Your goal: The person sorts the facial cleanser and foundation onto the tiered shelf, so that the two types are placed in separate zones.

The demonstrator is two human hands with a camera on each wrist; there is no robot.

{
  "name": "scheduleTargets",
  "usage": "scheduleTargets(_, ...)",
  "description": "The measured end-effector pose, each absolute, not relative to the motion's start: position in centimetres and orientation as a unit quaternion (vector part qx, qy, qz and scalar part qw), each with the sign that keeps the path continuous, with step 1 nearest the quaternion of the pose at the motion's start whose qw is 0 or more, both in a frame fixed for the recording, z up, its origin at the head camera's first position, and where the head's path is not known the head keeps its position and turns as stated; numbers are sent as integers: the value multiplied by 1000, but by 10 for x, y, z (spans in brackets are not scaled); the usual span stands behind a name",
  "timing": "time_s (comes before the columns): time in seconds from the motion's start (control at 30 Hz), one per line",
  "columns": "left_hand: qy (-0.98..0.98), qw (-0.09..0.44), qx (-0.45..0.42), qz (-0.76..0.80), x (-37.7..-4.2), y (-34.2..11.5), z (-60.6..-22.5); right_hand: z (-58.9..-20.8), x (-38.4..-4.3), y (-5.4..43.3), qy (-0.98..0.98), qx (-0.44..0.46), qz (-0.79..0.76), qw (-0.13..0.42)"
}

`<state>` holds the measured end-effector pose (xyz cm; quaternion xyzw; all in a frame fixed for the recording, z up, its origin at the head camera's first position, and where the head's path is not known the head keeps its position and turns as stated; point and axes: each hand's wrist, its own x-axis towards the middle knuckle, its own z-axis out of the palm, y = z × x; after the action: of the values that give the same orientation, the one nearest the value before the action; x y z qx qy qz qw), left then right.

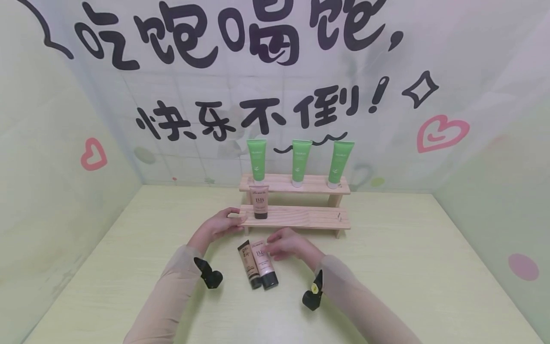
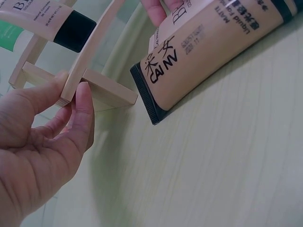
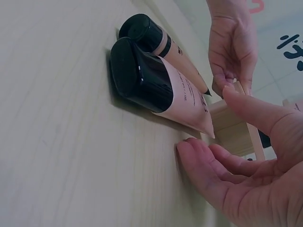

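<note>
My left hand (image 1: 220, 223) grips the left end of the lower board of a wooden two-step display stand (image 1: 296, 217), with the thumb on top and fingers beneath in the left wrist view. My right hand (image 3: 251, 165) is beside a pink BB cream tube (image 3: 184, 101), its thumb and fingers spread apart and not closed on it. That tube lies on the table against a tan foundation tube (image 2: 189, 56) with black lettering and a black cap. Another pink BB cream tube (image 1: 259, 203) stands cap-down at the left of the lower board.
Three green tubes stand on the upper board: a left one (image 1: 257, 160), a middle one (image 1: 301, 162) and a right one (image 1: 341, 164). Behind the table (image 1: 150, 229) hangs a white cloth backdrop (image 1: 193, 157) with black writing.
</note>
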<state>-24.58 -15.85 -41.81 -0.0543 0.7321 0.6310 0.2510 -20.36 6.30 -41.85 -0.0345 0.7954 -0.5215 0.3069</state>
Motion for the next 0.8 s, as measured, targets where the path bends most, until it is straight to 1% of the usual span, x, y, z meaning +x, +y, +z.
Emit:
scheduleTargets(0.43,729,254,-50,634,-246,-160,-420,-415,-199,44,857,-20,-442,265)
scheduleTargets(0.8,728,255,-58,634,-247,-159,-419,-413,-196,38,857,-13,-434,275)
